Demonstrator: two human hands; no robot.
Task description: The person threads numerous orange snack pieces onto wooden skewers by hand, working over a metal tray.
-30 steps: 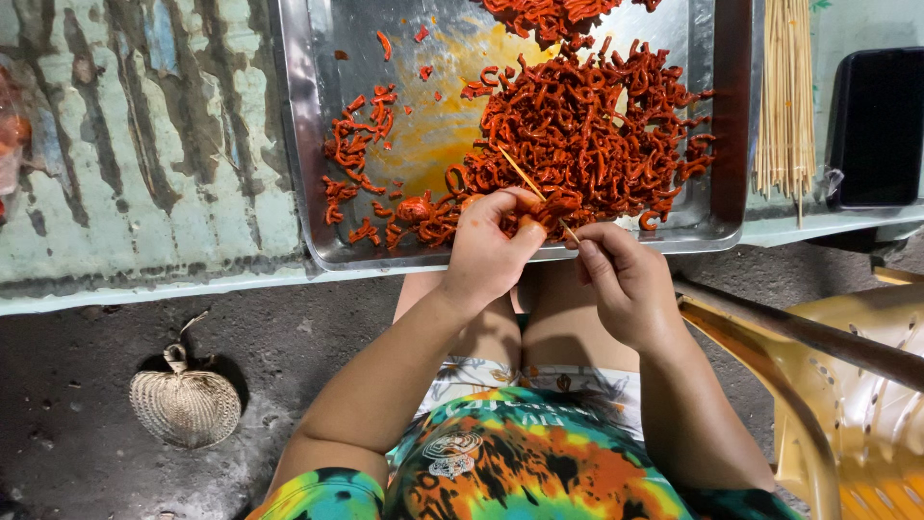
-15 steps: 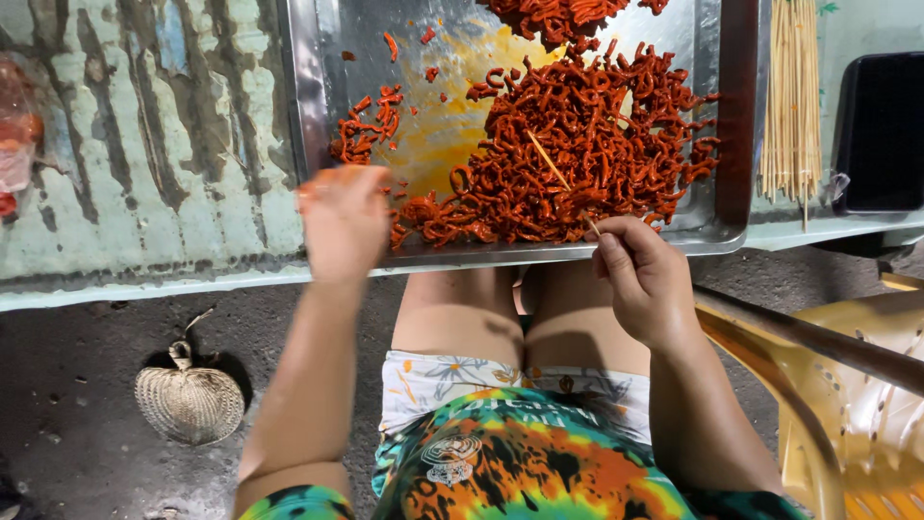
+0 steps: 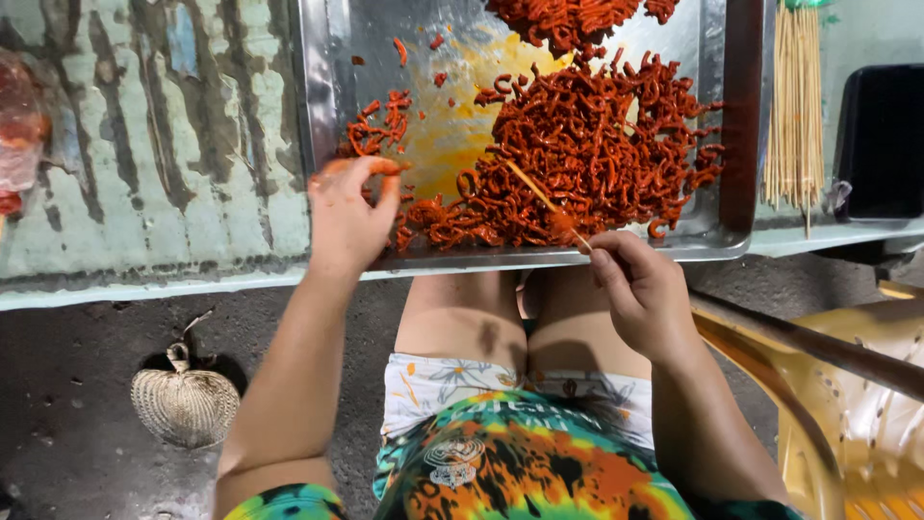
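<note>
**Hands at the near rim of the marinade tray**

Over the knees, at the table's near edge, a steel tray (image 3: 332, 87) holds a heap of red-orange marinated strips (image 3: 587, 144), spread from the tray's centre out to 3 o'clock, with loose bits and yellow oil toward 10 o'clock. The left hand (image 3: 348, 214) sits at the tray's 7 o'clock corner, its fingers curled together and pinched on a strip (image 3: 358, 166). The right hand (image 3: 643, 294) is at 5 o'clock, just off the rim, its fingers closed on the near end of a thin wooden skewer (image 3: 539, 195) whose far end slants up into the heap toward 11 o'clock.

At 9 o'clock from the tray, a clear bag with reddish contents (image 3: 19, 125) lies on the worn pale-green table (image 3: 144, 144). At 3 o'clock a bundle of bare skewers (image 3: 794, 106) stands beside a black rectangular container (image 3: 881, 144).

Below the table edge, a woven fan (image 3: 185, 403) lies on the dark ground at 8 o'clock; a yellow plastic chair (image 3: 847, 414) crowds the right arm at 4 o'clock.
</note>
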